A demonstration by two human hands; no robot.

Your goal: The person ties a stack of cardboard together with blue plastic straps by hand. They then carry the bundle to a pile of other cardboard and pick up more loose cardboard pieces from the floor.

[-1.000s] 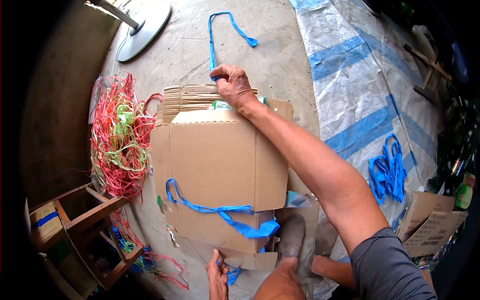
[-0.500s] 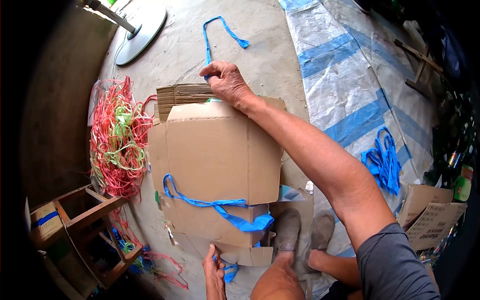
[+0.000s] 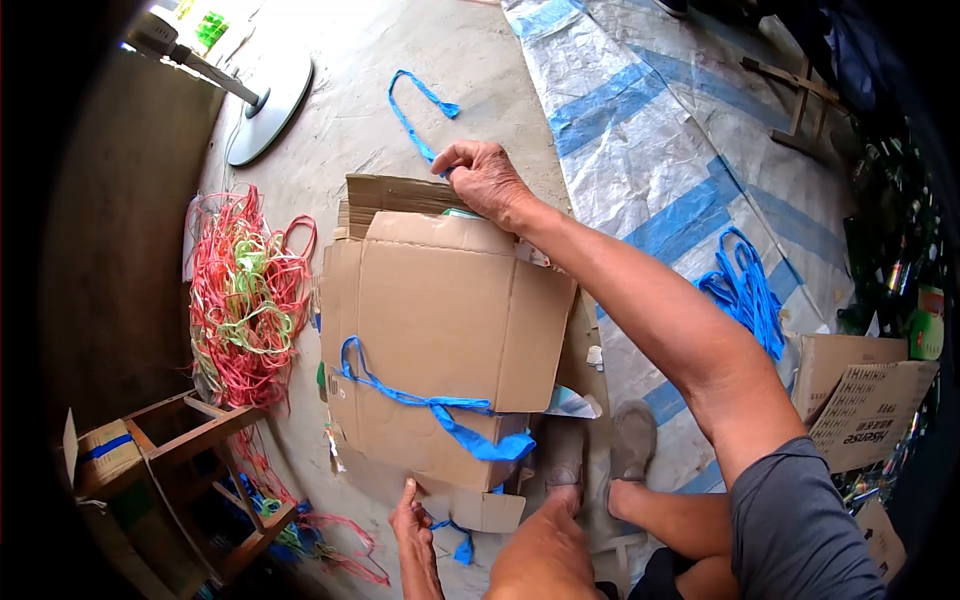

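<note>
A stack of flattened cardboard (image 3: 435,310) lies on the floor before me. A blue cloth-like strip (image 3: 400,392) crosses its lower part and is knotted there, with a loose tail at the right. Beyond the far edge, my right hand (image 3: 485,182) pinches another blue strip (image 3: 407,112), whose free end curls on the floor. At the near edge my left hand (image 3: 413,525) is closed, its fingertip by the cardboard. A blue strip end (image 3: 463,548) hangs right beside it and seems to run into its fingers.
Tangled red and green plastic strapping (image 3: 243,300) lies to the left, above a wooden stool frame (image 3: 210,430). A round stand base (image 3: 275,115) is at the far left. To the right are a white-and-blue tarp (image 3: 640,150), bundled blue strips (image 3: 745,290) and a cardboard box (image 3: 865,410).
The cardboard stack appears tilted and slightly shifted as the camera view moved. My right hand stays on the far strip, now a little farther right; my left hand remains at the near edge.
</note>
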